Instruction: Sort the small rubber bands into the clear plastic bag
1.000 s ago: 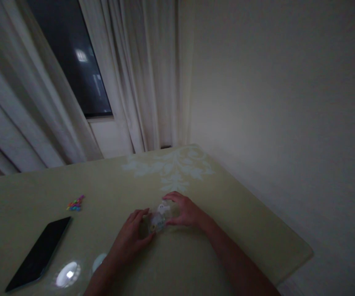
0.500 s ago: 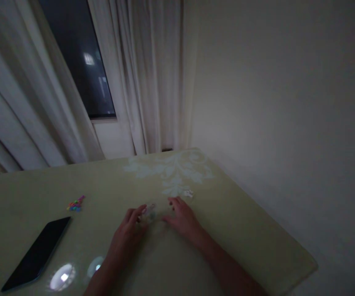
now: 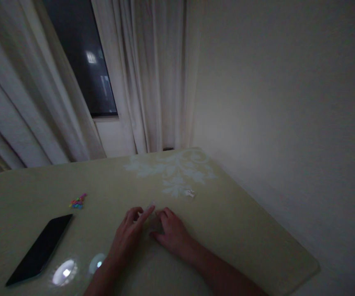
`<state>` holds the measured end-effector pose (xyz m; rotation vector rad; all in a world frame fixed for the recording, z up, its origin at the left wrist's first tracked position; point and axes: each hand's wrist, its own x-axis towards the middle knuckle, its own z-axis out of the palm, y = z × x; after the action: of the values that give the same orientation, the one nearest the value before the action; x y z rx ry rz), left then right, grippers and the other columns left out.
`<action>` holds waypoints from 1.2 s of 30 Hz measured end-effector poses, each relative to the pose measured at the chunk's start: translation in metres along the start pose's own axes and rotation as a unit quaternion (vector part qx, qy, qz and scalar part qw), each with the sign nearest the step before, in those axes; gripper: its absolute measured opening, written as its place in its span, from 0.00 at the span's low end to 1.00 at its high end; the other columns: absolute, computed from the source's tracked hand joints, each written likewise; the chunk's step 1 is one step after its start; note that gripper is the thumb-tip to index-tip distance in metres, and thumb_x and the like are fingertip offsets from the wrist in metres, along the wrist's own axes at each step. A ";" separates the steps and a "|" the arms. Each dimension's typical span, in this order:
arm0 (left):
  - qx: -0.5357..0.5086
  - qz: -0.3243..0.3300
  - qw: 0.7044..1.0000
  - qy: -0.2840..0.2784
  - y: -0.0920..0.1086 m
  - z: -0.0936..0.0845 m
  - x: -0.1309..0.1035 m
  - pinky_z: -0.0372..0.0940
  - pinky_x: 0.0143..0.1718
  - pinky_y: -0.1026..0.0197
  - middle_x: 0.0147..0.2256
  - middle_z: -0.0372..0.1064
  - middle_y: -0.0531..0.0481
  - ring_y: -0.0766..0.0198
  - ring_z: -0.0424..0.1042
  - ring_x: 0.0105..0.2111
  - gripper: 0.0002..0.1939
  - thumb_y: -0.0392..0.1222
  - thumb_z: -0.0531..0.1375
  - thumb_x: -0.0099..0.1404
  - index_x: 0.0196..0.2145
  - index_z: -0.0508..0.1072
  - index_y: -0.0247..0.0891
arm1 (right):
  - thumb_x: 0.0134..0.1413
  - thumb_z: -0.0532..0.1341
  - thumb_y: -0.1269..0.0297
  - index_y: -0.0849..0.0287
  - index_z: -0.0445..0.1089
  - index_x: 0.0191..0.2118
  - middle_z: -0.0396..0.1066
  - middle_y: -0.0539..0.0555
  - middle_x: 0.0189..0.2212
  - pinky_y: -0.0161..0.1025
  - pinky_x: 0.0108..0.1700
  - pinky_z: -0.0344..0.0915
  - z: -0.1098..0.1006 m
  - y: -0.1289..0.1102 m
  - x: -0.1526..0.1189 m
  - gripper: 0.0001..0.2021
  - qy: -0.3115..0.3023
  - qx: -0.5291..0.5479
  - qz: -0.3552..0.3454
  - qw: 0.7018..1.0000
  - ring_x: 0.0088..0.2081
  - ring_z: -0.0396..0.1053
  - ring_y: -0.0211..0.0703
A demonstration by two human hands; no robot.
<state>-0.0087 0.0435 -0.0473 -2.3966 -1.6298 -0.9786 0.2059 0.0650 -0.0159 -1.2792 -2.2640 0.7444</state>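
Near the middle of the table (image 3: 233,230), my left hand (image 3: 131,228) rests with its index finger stretched toward a small clear item (image 3: 152,204), too faint to make out. Close on its right is my right hand (image 3: 172,232), thumb and fingers curved apart around a dim, see-through patch that I cannot identify. Whether either hand grips it is unclear. A small white object (image 3: 189,193) lies beyond my right hand. To the left sits a little pile of colourful pieces (image 3: 78,202).
A black tablet (image 3: 40,249) lies at the left front, with bright light reflections beside it. Curtains (image 3: 152,82) and a dark window (image 3: 84,57) stand behind the table. A pale wall (image 3: 272,102) runs along the right side.
My right hand has moved left and slightly nearer, closing the gap to my left hand. My left index finger now reaches further right. The clear item between them shows less.
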 end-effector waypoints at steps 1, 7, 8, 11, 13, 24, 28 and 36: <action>0.005 0.007 1.000 0.002 0.001 -0.001 0.001 0.75 0.43 0.60 0.50 0.68 0.45 0.60 0.74 0.43 0.39 0.23 0.54 0.67 0.68 0.66 0.57 | 0.56 0.72 0.57 0.62 0.73 0.53 0.71 0.61 0.53 0.47 0.59 0.67 -0.001 0.000 0.000 0.23 -0.002 -0.003 0.004 1.000 0.55 0.70 0.56; 0.015 0.039 0.999 0.023 0.002 -0.006 0.003 0.75 0.42 0.61 0.49 0.67 0.46 0.59 0.72 0.42 0.40 0.20 0.53 0.65 0.67 0.67 0.58 | 0.57 0.72 0.60 0.60 0.70 0.58 0.70 0.61 0.54 0.49 0.61 0.66 -0.005 -0.004 0.001 0.25 0.006 -0.002 0.028 1.000 0.57 0.70 0.56; 0.014 0.038 0.999 0.026 0.001 -0.006 0.003 0.75 0.42 0.61 0.49 0.66 0.46 0.60 0.72 0.42 0.40 0.20 0.53 0.66 0.67 0.67 0.58 | 0.57 0.72 0.60 0.59 0.69 0.59 0.70 0.61 0.55 0.49 0.62 0.66 -0.005 -0.004 0.002 0.26 0.012 -0.002 0.027 1.000 0.57 0.69 0.56; 0.010 0.028 0.999 0.035 -0.003 -0.004 0.003 0.75 0.42 0.61 0.50 0.66 0.45 0.61 0.72 0.42 0.39 0.20 0.52 0.66 0.67 0.68 0.57 | 0.57 0.72 0.61 0.60 0.68 0.61 0.69 0.61 0.56 0.49 0.63 0.65 -0.002 -0.004 0.002 0.28 0.023 -0.009 0.022 0.999 0.58 0.68 0.56; 0.008 0.021 0.999 0.047 -0.004 -0.002 0.003 0.74 0.42 0.61 0.50 0.66 0.45 0.61 0.72 0.42 0.38 0.21 0.52 0.67 0.65 0.70 0.56 | 0.58 0.71 0.60 0.60 0.67 0.62 0.68 0.62 0.58 0.49 0.63 0.64 0.000 -0.003 0.002 0.29 0.026 -0.020 0.000 0.999 0.59 0.67 0.55; -0.177 -0.234 0.954 0.060 -0.037 -0.024 0.011 0.74 0.46 0.49 0.45 0.74 0.45 0.52 0.76 0.43 0.35 0.49 0.66 0.61 0.65 0.66 0.41 | 0.62 0.68 0.49 0.54 0.69 0.63 0.68 0.61 0.61 0.53 0.64 0.60 -0.007 0.003 0.006 0.28 -0.009 -0.086 -0.079 0.993 0.61 0.64 0.57; -0.221 -0.309 0.925 0.012 -0.056 -0.034 0.009 0.75 0.43 0.48 0.55 0.74 0.37 0.46 0.77 0.47 0.38 0.58 0.70 0.54 0.59 0.72 0.40 | 0.66 0.64 0.46 0.43 0.61 0.70 0.56 0.59 0.72 0.59 0.68 0.52 -0.007 -0.003 0.006 0.31 -0.042 -0.093 -0.099 0.990 0.69 0.56 0.59; -0.254 -0.307 0.915 -0.063 -0.074 -0.038 -0.003 0.75 0.49 0.43 0.56 0.77 0.33 0.38 0.78 0.52 0.40 0.60 0.73 0.49 0.57 0.76 0.39 | 0.72 0.60 0.56 0.49 0.74 0.60 0.72 0.55 0.62 0.48 0.65 0.57 -0.019 -0.004 0.005 0.16 -0.093 -0.080 -0.153 0.981 0.62 0.66 0.50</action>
<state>-0.0901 0.0575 -0.0385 -2.2808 -2.5337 -1.5271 0.2123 0.0723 0.0021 -0.9254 -2.6383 0.6000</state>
